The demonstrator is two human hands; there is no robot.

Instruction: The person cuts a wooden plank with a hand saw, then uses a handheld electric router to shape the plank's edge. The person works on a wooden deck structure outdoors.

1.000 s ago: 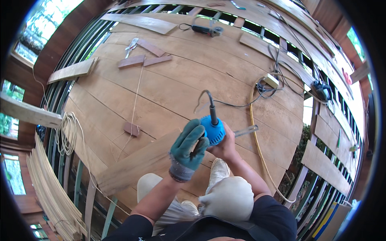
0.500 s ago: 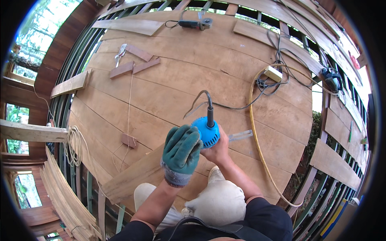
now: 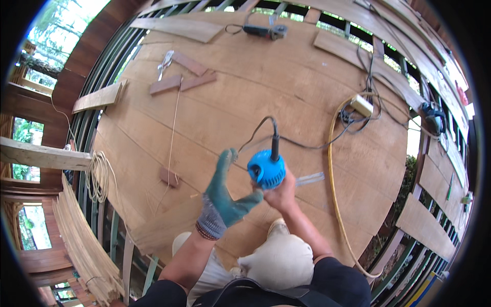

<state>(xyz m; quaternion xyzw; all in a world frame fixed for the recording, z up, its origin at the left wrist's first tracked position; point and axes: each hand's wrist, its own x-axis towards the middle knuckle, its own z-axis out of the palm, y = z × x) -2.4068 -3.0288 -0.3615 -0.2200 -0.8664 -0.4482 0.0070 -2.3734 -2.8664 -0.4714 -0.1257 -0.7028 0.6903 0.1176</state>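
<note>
A blue corded power tool (image 3: 266,169) with a round, vented top stands upright in front of me, its black cord rising from the top. My right hand (image 3: 281,194), bare, is wrapped around its body from the right; the tool's lower end is hidden. Just left of the tool, my left hand (image 3: 227,192) wears a green-coated work glove. Its thumb and fingers are spread wide, the thumb close to the tool's side, and nothing is in the palm. A clear plastic strip (image 3: 310,178) shows to the right of the tool.
A yellow hose (image 3: 331,174) curves along the right, beside a white power strip (image 3: 361,105) with tangled cords. Farther off lie an angle grinder (image 3: 265,31) and a blue power tool (image 3: 433,117). Wood offcuts (image 3: 166,86) and string rest on the planks (image 3: 245,102); open joists edge the deck.
My left hand has come off the blue power tool and opened, moving slightly left. My right hand keeps its hold. The whole view has shifted a little.
</note>
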